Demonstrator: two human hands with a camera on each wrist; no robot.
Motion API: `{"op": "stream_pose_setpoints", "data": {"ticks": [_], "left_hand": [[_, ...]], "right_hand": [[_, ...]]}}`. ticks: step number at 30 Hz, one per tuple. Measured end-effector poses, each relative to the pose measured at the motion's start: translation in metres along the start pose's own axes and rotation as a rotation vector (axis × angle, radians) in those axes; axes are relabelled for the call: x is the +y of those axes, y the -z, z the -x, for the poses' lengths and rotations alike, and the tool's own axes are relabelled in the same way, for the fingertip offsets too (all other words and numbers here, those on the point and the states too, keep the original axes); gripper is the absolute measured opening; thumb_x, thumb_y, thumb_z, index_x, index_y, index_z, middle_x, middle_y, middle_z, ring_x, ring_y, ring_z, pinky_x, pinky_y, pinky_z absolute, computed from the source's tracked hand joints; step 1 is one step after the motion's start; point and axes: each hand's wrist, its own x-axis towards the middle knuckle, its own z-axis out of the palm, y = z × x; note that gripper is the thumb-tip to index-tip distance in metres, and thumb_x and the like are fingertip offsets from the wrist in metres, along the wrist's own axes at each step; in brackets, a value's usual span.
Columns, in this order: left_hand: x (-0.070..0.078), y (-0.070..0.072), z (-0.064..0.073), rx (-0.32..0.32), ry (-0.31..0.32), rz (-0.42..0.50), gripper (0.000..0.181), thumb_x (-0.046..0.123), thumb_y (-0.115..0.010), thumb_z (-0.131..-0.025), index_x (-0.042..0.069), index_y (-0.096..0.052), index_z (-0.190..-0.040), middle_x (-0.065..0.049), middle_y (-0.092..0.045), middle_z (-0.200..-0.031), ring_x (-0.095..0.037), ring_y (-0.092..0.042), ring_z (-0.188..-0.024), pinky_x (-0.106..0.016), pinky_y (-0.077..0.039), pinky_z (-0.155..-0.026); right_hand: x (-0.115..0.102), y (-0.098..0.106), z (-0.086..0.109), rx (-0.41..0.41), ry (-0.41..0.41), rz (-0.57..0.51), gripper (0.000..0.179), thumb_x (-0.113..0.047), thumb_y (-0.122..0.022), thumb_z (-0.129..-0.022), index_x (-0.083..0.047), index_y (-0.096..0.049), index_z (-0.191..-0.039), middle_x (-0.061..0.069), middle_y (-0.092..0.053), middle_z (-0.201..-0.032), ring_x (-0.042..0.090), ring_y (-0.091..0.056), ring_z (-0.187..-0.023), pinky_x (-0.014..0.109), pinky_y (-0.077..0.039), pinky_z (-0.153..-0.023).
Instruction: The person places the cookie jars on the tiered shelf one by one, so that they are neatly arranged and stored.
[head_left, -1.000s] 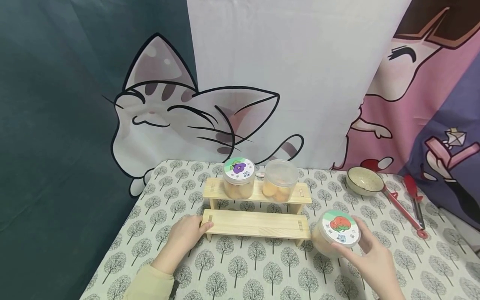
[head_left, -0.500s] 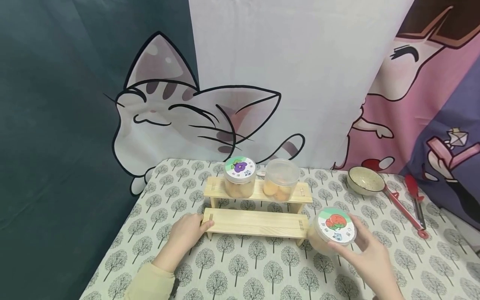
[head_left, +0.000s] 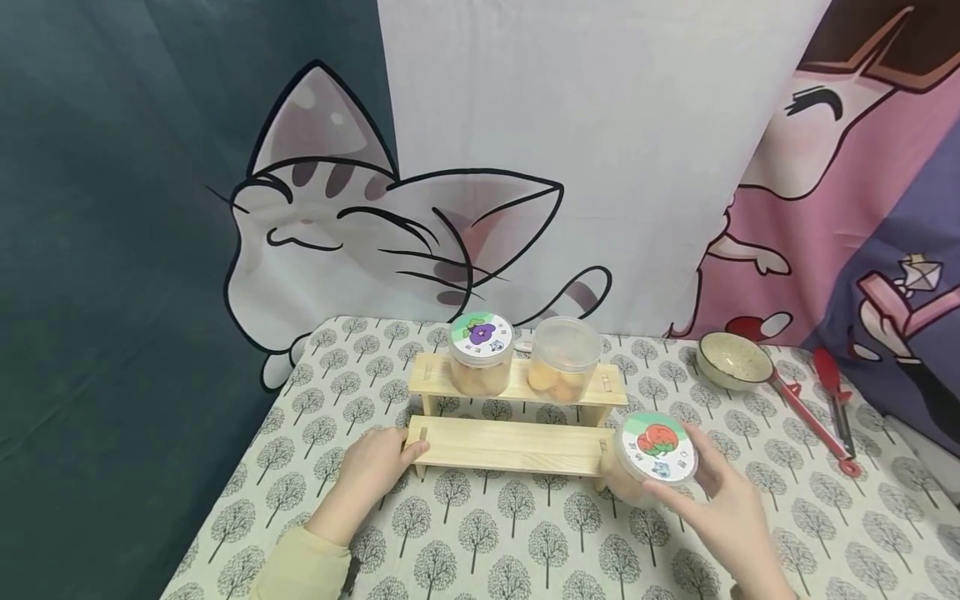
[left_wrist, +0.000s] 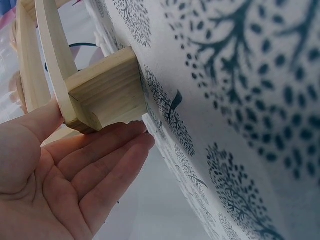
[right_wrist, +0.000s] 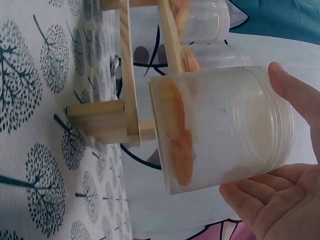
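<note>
My right hand [head_left: 731, 517] holds a clear plastic jar [right_wrist: 215, 130] with a tomato picture on its lid [head_left: 656, 448]. Orange pieces [right_wrist: 175, 130] lie inside, at its bottom. The jar is raised at the right end of a two-tier wooden rack [head_left: 510, 444], overlapping the lower tier in the head view. My left hand [head_left: 375, 467] grips the lower tier's left end, thumb on the plank and fingers along the end piece [left_wrist: 107, 87]. On the upper tier stand a jar with an eggplant lid [head_left: 482, 354] and a translucent jar [head_left: 564, 358] with orange pieces.
A speckled bowl [head_left: 735, 361] stands at the back right of the tree-print tablecloth [head_left: 480, 533]. Beside it lie red-handled utensils [head_left: 813, 421]. A curtain with a cartoon cat [head_left: 322, 217] hangs behind the table.
My right hand has carried the tomato-lid jar left and slightly up, to the lower tier's right end. The left hand stays on the rack.
</note>
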Motion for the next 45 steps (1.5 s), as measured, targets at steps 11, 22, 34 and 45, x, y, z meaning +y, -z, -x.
{"op": "stream_pose_setpoints", "data": {"ticks": [11,22,34,45], "left_hand": [[0.000,0.002,0.001,0.002,0.001,-0.006,0.032,0.039,-0.063,-0.089,0.008,-0.069,-0.096,-0.010,-0.069,-0.083,-0.020,-0.058,-0.065,-0.036,-0.046,-0.056],[0.000,0.002,0.001,-0.004,0.009,-0.004,0.032,0.039,-0.062,-0.090,0.009,-0.069,-0.093,-0.008,-0.067,-0.081,-0.018,-0.055,-0.063,-0.034,-0.044,-0.055],[0.000,-0.001,-0.001,0.003,0.005,-0.014,0.032,0.040,-0.063,-0.089,0.009,-0.069,-0.092,-0.008,-0.068,-0.082,-0.021,-0.059,-0.067,-0.036,-0.046,-0.057],[-0.002,-0.001,-0.001,-0.001,0.010,-0.020,0.035,0.040,-0.062,-0.090,0.007,-0.069,-0.095,-0.011,-0.069,-0.085,-0.023,-0.060,-0.069,-0.037,-0.047,-0.058]], "right_hand": [[-0.010,-0.008,-0.003,-0.014,0.051,-0.036,0.096,-0.033,-0.084,-0.072,-0.020,-0.029,-0.149,0.012,-0.037,-0.148,0.038,-0.046,-0.126,0.040,-0.039,-0.101],[-0.020,-0.022,-0.006,-0.002,0.128,-0.078,0.094,-0.030,-0.085,-0.070,-0.011,-0.034,-0.146,0.013,-0.044,-0.144,0.036,-0.049,-0.124,0.000,-0.031,-0.088],[-0.026,-0.034,-0.011,-0.020,0.218,-0.120,0.092,-0.025,-0.086,-0.069,-0.010,-0.037,-0.145,0.016,-0.043,-0.144,0.038,-0.050,-0.123,0.003,-0.032,-0.091],[-0.033,-0.041,-0.014,-0.063,0.209,-0.110,0.095,-0.031,-0.086,-0.067,-0.007,-0.037,-0.144,0.020,-0.044,-0.142,0.039,-0.050,-0.123,0.026,-0.039,-0.099]]}}
